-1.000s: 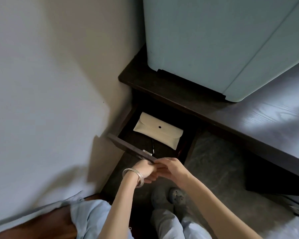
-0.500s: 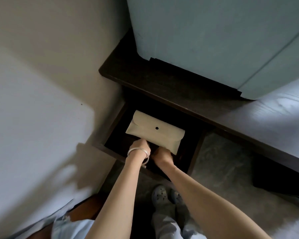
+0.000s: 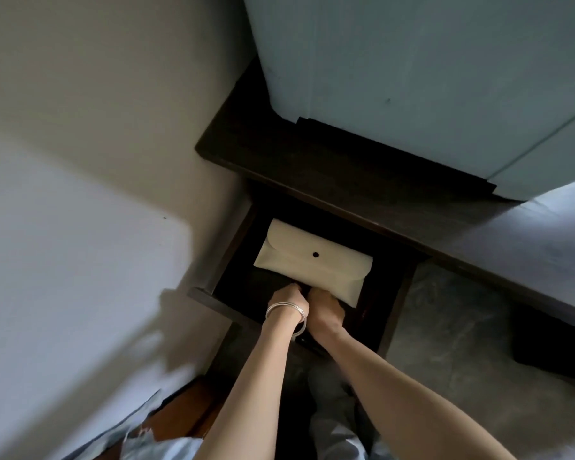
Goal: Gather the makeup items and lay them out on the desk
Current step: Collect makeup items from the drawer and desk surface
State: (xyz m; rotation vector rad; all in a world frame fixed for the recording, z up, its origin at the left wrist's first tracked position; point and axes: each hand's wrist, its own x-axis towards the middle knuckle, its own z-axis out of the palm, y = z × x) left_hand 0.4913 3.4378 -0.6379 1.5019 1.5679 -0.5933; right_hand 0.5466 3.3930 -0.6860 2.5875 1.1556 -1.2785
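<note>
A cream flap pouch (image 3: 312,263) with a dark snap lies flat in the open dark drawer (image 3: 206,298) under the desk. Both my hands reach down into the drawer, side by side, at the pouch's near edge. My left hand (image 3: 287,298), with silver bangles on the wrist, has its fingers curled down into the dark just left of the pouch's near edge. My right hand (image 3: 324,308) touches that edge, its fingertips hidden. Whether either hand grips the pouch cannot be told.
The dark wooden desk top (image 3: 312,167) runs above the drawer and off to the right. A pale blue-green panel (image 3: 412,78) stands on it. A light wall (image 3: 80,194) closes the left side. Grey floor (image 3: 445,327) and my legs are below.
A second ago both hands were at the drawer's front edge. They have since moved into the drawer to the pouch's near edge, and the camera has come closer.
</note>
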